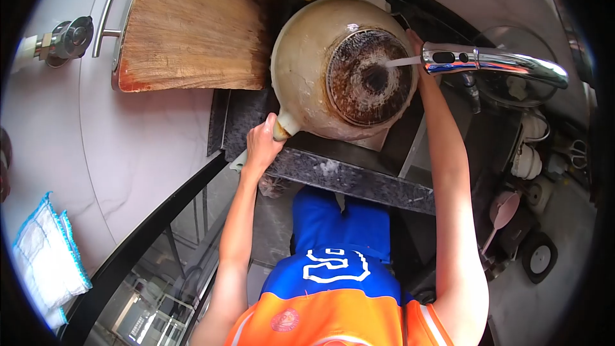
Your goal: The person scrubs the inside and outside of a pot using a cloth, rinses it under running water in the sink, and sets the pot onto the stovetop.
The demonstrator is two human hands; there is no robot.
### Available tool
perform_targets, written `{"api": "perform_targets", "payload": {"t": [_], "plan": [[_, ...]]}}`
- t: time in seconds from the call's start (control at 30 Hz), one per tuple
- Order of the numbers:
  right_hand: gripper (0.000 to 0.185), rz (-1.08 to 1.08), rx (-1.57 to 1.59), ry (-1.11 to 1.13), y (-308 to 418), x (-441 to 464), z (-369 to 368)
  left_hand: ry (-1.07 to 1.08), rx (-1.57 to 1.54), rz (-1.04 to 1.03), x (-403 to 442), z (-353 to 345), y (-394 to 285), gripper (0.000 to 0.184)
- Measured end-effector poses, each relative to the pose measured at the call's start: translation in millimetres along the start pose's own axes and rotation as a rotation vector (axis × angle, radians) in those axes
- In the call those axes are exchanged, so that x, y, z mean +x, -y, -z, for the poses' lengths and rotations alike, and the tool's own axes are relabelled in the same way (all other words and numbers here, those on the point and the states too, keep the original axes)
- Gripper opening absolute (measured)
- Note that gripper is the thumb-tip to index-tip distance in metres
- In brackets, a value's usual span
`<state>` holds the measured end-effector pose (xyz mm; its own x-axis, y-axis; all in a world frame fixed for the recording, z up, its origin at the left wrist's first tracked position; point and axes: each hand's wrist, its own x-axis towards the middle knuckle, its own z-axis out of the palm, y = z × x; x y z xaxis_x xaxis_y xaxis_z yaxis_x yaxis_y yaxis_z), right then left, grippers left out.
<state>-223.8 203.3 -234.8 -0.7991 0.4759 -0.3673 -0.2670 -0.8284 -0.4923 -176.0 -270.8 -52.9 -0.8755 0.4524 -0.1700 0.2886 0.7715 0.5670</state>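
Head view: a pale pot (pixel 301 77) was tilted over the sink (pixel 394 154), its underside turned up toward the camera, with a round, dark brown, scorched-looking base (pixel 346 93). The left hand (pixel 262 146) was closed around the short handle (pixel 286 126) at the pot's near left side. The right hand (pixel 416 45) was at the far right edge, partly hidden behind the pot and the faucet (pixel 522 67); how tightly its fingers were closed could not be told. A thin water stream (pixel 403 61) ran from the faucet onto the base, right of its centre. A wooden board (pixel 192 29) stood just left of the pot; a blue-edged cloth (pixel 51 256) lay well apart, lower left.
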Motion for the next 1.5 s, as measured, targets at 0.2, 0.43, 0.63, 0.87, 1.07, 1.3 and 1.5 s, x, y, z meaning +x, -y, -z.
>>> {"api": "perform_targets", "payload": {"t": [0.2, 0.43, 0.63, 0.87, 1.07, 1.3, 1.5], "plan": [[0.048, 0.199, -0.925, 0.145, 1.8, -52.6, -30.8, -0.005, -0.001, 0.003, -15.2, 3.4, -3.2, 0.033], [0.051, -0.416, -0.576, -0.044, -19.2, -59.9, 9.3, -0.004, 0.021, 0.054, -41.5, -3.0, 7.3, 0.031], [0.045, -0.264, -0.549, -0.059, -6.6, -102.3, -36.9, 0.022, -0.040, 0.090, -43.6, -10.8, 19.2, 0.030], [0.031, -0.278, -0.616, -0.141, 16.3, -107.0, -46.6, 0.062, -0.180, 0.085, -43.5, -34.0, 20.1, 0.032], [0.034, -0.268, -0.543, -0.274, 28.7, -119.6, -76.3, 0.095, -0.238, 0.111, -49.1, -41.5, 18.6, 0.034], [0.041, -0.155, -0.495, -0.312, 37.8, -127.8, -72.2, 0.111, -0.251, 0.093, -51.6, -42.5, 7.3, 0.033], [0.056, -0.386, -0.674, -0.220, 40.0, -115.9, -60.0, 0.087, -0.100, 0.085, -45.3, -36.0, -11.2, 0.030]]}}
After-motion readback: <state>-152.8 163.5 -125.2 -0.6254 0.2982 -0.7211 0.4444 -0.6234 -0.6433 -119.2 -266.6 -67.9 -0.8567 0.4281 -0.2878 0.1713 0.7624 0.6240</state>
